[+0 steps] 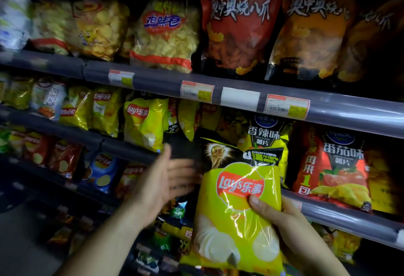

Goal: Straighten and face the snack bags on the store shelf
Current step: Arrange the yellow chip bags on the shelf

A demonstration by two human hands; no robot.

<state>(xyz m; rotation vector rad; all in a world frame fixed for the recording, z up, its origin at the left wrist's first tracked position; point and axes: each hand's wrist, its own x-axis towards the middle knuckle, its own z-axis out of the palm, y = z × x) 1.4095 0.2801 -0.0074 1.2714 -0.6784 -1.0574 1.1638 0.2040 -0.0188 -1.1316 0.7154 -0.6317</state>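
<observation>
Right hand (pixel 288 221) grips the lime Lay's bag (pixel 236 216) low, so it may flop; the empty, spread left hand (pixel 166 179) nears the shelf edge (pixel 122 148).

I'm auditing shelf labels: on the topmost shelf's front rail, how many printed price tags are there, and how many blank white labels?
Printed price tags: 3
Blank white label: 1
Total: 4
</observation>
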